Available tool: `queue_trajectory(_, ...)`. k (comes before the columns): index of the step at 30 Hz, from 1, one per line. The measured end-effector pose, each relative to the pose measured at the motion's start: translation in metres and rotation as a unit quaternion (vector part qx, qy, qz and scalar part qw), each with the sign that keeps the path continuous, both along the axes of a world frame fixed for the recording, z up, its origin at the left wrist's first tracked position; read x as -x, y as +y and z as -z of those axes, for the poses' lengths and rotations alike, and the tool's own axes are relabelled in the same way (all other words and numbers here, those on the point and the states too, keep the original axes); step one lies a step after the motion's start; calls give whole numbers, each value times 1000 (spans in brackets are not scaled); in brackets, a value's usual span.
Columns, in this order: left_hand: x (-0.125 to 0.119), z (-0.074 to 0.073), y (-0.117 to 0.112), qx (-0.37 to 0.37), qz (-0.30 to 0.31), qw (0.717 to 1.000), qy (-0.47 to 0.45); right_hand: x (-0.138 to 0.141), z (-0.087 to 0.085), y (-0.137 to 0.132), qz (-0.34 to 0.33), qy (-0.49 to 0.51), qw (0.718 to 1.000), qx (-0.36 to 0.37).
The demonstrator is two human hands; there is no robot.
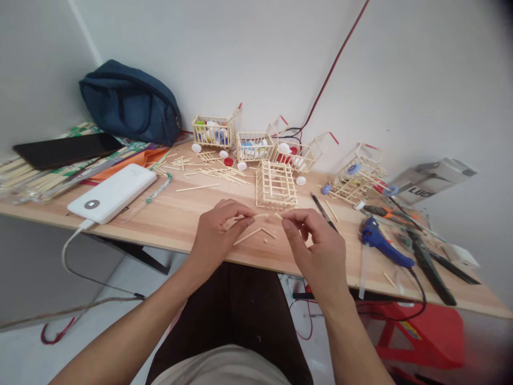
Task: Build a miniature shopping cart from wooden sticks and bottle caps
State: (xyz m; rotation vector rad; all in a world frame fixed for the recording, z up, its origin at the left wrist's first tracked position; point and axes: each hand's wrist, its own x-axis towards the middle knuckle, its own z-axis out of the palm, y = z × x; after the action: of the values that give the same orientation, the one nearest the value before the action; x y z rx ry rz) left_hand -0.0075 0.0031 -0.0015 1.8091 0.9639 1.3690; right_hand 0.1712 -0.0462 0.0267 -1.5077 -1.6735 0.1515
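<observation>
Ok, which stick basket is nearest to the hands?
The basket directly beyond the left hand and right hand, with no wheels visible; the wheeled baskets are farther away.

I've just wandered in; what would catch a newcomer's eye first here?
Probably the little carts made of wooden sticks, along the wall at the back of the table. Next, the stick cage nearer the middle, just beyond the left grip and right grip, each pinching a slim wooden piece. The blue glue gun stands out at right.

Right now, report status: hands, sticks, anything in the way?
Left hand pinching thin stick. Right hand pinching stick tip. Stick frame beyond, loose sticks below; hands unobstructed.
</observation>
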Motion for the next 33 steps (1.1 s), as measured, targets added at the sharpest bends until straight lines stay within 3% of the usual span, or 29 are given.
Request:
queue_trajectory(11, -6, 0, 0, -8, -9, 1000, 13, 3, -1, -6, 6, -43, 998, -47)
queue_trajectory(33, -5, 1, -1, -19, -15, 999, 30, 8, -1, -6, 8, -63, 998, -30)
